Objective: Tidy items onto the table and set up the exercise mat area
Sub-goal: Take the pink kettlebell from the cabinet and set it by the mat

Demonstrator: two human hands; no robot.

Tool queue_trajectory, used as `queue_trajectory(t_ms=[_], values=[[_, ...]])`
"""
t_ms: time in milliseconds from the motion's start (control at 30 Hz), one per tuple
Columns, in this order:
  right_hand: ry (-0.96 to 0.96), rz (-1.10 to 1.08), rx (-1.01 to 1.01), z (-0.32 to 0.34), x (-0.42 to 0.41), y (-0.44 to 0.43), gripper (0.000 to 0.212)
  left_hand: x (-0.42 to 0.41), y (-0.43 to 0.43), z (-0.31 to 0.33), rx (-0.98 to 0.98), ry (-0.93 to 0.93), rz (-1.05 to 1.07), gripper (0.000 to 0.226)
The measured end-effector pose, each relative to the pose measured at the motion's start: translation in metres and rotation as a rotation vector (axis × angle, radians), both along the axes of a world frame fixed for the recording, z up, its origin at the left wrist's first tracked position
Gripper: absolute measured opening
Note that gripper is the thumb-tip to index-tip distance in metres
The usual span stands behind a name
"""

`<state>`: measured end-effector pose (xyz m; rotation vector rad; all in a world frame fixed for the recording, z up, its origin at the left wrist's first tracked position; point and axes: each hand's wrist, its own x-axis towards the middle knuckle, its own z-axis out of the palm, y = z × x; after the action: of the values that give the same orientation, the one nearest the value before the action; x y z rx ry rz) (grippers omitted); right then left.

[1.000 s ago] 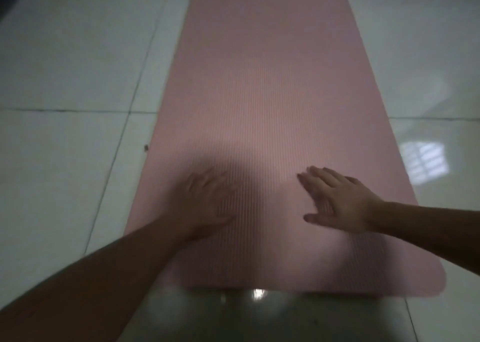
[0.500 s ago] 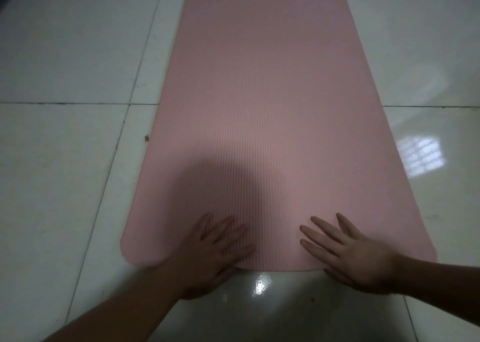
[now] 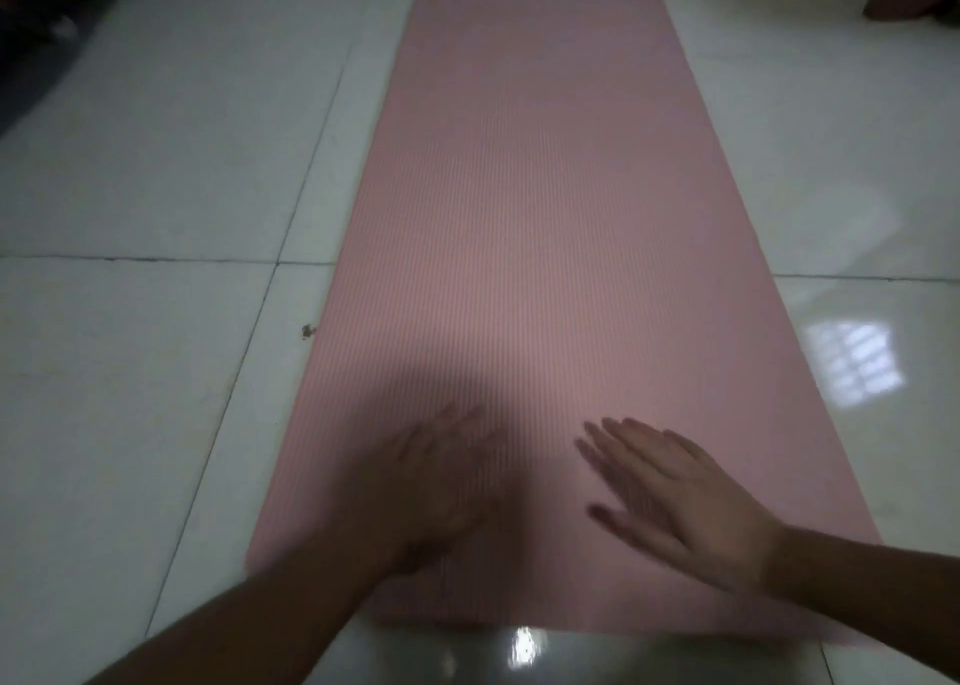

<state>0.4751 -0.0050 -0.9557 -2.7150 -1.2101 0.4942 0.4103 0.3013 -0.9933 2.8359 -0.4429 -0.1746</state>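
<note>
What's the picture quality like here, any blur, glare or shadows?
Head view: dim overall; the left hand and right hand are motion-blurred; a soft shadow darkens the pink mat by the left hand; the glossy floor shows a window reflection at right and a glare spot below the mat's near edge.

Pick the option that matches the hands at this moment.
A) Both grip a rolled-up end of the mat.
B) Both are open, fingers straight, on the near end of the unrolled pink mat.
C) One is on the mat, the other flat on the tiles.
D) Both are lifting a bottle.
B: the left hand and the right hand are open, fingers extended, on the near end of the pink mat, which lies unrolled on the tile floor.
</note>
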Motion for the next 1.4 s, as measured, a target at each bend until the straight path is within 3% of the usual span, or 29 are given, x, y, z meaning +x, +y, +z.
queue_trajectory(t_ms=[100, 233, 333, 500, 633, 767, 1000, 1400], values=[[0.07, -0.36, 0.223, 0.039, 0.073, 0.066, 0.084, 0.084, 0.004, 0.047, -0.453, 0.099, 0.538, 0.077], [0.259, -0.743, 0.445, 0.16, 0.147, 0.133, 0.077, 0.157, 0.009, 0.181, -0.772, 0.034, 0.827, 0.068], [0.322, -0.86, 0.515, 0.272, 0.16, 0.159, 0.071, 0.168, 0.014, 0.302, -0.774, -0.042, 0.849, 0.076], [0.4, -0.887, 0.604, 0.465, 0.156, 0.172, 0.061, 0.166, 0.033, 0.503, -0.848, 0.019, 0.829, 0.07], [0.458, -0.937, 0.681, 0.625, 0.141, 0.18, 0.058, 0.149, 0.04, 0.664, -0.968, -0.003, 0.948, 0.069], [0.521, -0.951, 0.721, 0.738, 0.113, 0.194, 0.058, 0.114, 0.033, 0.784, -1.092, 0.065, 0.997, 0.067], [0.552, -0.91, 0.771, 0.824, 0.055, 0.266, 0.059, 0.06, 0.096, 0.872, -1.107, 0.186, 0.975, 0.057], [0.567, -0.93, 0.869, 0.861, -0.014, 0.463, 0.06, -0.04, 0.334, 0.903, -1.164, 0.173, 0.972, 0.052]])
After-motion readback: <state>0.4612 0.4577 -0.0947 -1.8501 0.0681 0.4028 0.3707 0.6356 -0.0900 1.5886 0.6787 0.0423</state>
